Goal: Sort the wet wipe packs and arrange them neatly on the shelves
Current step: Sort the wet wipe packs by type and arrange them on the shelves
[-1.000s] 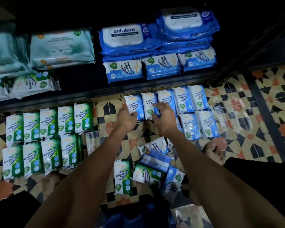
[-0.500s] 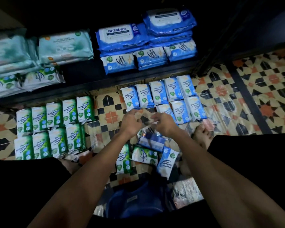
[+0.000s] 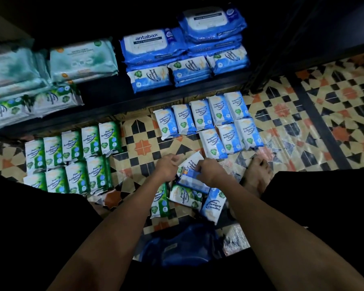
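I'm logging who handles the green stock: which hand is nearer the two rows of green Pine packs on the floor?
The left hand is nearer, just right of the green Pine packs. The right hand is farther right, on the mixed pile.

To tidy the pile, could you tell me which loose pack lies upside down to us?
The blue pack at the pile's right edge; its label reads inverted, unlike the green packs beside it.
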